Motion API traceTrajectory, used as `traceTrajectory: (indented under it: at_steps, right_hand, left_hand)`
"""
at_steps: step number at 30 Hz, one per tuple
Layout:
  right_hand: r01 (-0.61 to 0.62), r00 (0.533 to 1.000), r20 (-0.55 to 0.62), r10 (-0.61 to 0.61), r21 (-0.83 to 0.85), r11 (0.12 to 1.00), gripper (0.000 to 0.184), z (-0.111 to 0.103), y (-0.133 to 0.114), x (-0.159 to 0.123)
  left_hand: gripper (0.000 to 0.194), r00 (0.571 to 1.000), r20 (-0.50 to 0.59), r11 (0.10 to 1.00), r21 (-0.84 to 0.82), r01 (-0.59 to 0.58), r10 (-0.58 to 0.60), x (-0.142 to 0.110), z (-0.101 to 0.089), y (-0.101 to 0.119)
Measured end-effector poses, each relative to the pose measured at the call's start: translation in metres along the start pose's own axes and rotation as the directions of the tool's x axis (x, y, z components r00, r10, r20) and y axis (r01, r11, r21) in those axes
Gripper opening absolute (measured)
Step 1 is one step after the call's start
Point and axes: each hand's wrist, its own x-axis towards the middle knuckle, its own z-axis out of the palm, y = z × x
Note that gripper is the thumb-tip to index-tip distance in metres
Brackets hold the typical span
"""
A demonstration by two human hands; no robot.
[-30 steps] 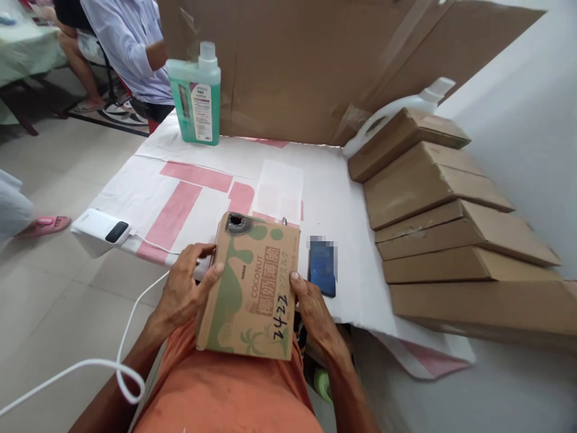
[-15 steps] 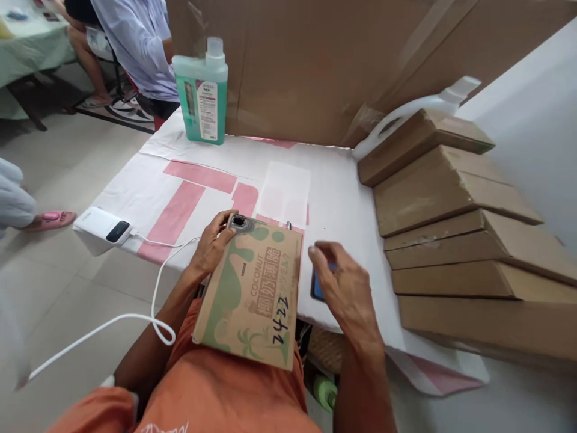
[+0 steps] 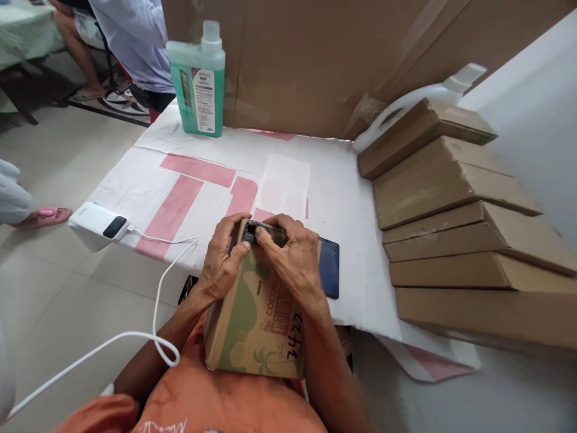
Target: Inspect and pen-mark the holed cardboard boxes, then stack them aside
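A cardboard box [image 3: 246, 328], printed with green shapes, "COCONUT" and the handwritten number 2422, leans tilted against my body at the table's front edge. Near its top edge is a small dark hole [image 3: 252, 229] with greyish, shiny material around it. My left hand [image 3: 223, 258] grips the top left corner, thumb beside the hole. My right hand [image 3: 293, 252] curls over the top edge, its thumb pressing at the hole's right side. Partly behind my right hand lies a flat dark blue phone-like object [image 3: 330, 269] on the table.
A white power bank [image 3: 98, 221] with a white cable [image 3: 157, 294] rests at the table's left edge. Behind stand a green liquid bottle [image 3: 198, 84] and a large cardboard panel [image 3: 288, 66]. Stacked cardboard boxes [image 3: 433, 240] and a white jug [image 3: 415, 105] line the right.
My right hand has moved left from above the blue object onto the box's top edge. The box has tilted and shifted slightly right, and the blue object is more exposed.
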Motion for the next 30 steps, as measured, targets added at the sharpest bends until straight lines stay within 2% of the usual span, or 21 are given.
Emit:
traceTrajectory:
  at_steps: [4, 8, 14, 18, 23, 26, 28, 30]
  right_hand:
    - [0.011, 1.0, 0.002, -0.011, -0.002, 1.0, 0.016, 0.002, 0.0, 0.0]
    - [0.022, 1.0, 0.007, -0.022, -0.029, 0.999, 0.016, 0.007, 0.001, 0.001]
    - [0.044, 0.999, 0.036, -0.04, -0.109, 0.993, 0.018, 0.017, -0.005, -0.002]
    - [0.1, 0.992, 0.09, -0.094, -0.073, 0.992, 0.019, 0.017, -0.003, 0.001]
    - [0.13, 0.983, 0.14, -0.121, -0.061, 0.99, 0.018, 0.019, -0.005, 0.005]
    - [0.152, 0.976, 0.157, -0.154, 0.027, 0.988, 0.017, 0.018, -0.01, 0.01]
    - [0.176, 0.98, 0.063, -0.191, 0.193, 0.965, 0.019, 0.007, -0.007, 0.016]
    - [0.163, 0.982, -0.148, -0.12, 0.324, 0.932, 0.025, -0.014, 0.006, 0.022]
  left_hand:
    - [0.038, 0.999, -0.028, 0.999, -0.01, 0.04, -0.04, 0.005, 0.0, 0.001]
    - [0.031, 0.995, -0.065, 0.996, 0.048, 0.076, -0.073, 0.016, -0.002, 0.001]
    - [0.031, 0.988, -0.112, 0.992, 0.046, 0.114, -0.108, 0.015, -0.007, -0.003]
    - [0.031, 0.991, -0.063, 0.993, 0.008, 0.115, -0.114, 0.016, -0.017, -0.006]
    - [0.023, 0.995, 0.051, 0.992, 0.101, 0.077, -0.082, 0.034, -0.032, 0.0]
    - [0.021, 0.993, 0.017, 0.987, 0.111, 0.112, -0.115, 0.041, -0.037, -0.001]
    - [0.021, 0.986, -0.064, 0.981, 0.107, 0.16, -0.154, 0.042, -0.038, -0.005]
    - [0.022, 0.974, -0.156, 0.976, 0.119, 0.185, -0.165, 0.04, -0.038, -0.008]
